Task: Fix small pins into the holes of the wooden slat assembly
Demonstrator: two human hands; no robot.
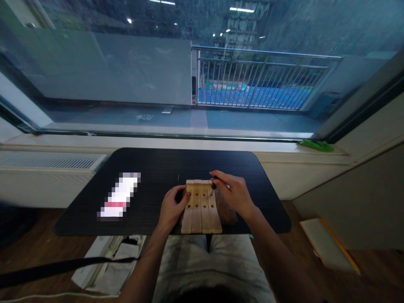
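Observation:
A pale wooden piece point(202, 219) made of several slats side by side, with rows of dark holes, lies at the near edge of the black table. My left hand point(173, 206) grips its left edge, thumb near a hole on top and the other fingers partly hidden. In my right hand point(235, 191) is a small dark screwdriver point(215, 185), held in closed fingers above the rightmost slat. Its thin tip points down at an upper hole; whether it touches is too small to tell. Beneath and to the right of the slats shows a brown, mottled object point(227, 210).
The black table point(158, 164) stands against a window sill. A blurred white-and-pink item point(120, 195) lies on its left side, and a tiny thin piece point(178, 177) lies behind the slats. An open white box point(107, 263) sits on the floor. Green cloth point(317, 146) rests on the sill.

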